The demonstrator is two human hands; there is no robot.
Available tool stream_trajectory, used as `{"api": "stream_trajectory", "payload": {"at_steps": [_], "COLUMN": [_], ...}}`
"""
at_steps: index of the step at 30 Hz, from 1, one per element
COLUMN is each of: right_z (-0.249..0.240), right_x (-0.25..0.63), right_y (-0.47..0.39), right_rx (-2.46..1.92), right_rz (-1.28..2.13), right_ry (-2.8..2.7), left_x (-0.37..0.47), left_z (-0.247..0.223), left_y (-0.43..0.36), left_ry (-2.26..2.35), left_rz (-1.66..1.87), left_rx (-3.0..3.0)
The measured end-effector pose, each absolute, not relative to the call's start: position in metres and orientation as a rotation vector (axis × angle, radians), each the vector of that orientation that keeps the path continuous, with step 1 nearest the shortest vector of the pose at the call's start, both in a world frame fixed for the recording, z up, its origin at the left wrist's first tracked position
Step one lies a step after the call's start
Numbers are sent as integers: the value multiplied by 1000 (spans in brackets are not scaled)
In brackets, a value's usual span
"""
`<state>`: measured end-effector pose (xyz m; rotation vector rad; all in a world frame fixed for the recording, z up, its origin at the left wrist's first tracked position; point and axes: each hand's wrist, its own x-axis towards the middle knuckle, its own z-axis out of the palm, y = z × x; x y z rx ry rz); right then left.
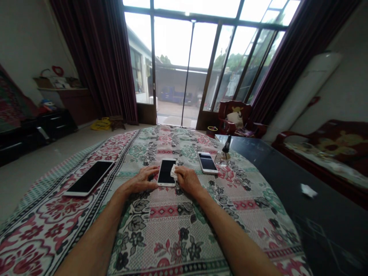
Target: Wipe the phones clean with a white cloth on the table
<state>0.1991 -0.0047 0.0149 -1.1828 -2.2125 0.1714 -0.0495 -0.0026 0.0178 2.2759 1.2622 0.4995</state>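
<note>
A white phone with a black screen (166,174) lies flat on the flowered tablecloth (172,234) in front of me. My left hand (143,179) rests at its left edge, fingers and thumb spread apart and touching the rim. In my right hand (186,180) is a crumpled white tissue (173,172), pinched and pressed on the right part of the screen. A second white phone (207,163) lies to the right, beside a clear glass bottle with a black top (223,156). At the left lies a white tablet (89,178) with a dark screen.
A dark glossy surface (276,172) borders the cloth on the right, with a crumpled white piece (308,190) on it. Wooden seats (333,145) stand beyond at the right. Glass doors and dark curtains are behind the table.
</note>
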Motion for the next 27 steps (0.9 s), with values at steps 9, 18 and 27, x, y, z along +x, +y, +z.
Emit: {"api": "stream_trajectory", "payload": {"at_steps": [9,18,27], "right_z": [20,13,12], "right_x": [162,175,195], "right_y": [-29,-6,0], "right_rx": [-1043,-1042,-1300], "right_rz": [123,207,153], "right_ry": [-2431,-2290,-2134], "left_x": [-48,-48,-49], "left_z": [15,14,11], "left_y": [-1,-1,0], "left_ry": [1320,1309,1314], "left_rz": [486,490,502], "left_rx": [2274,2292,2292]}}
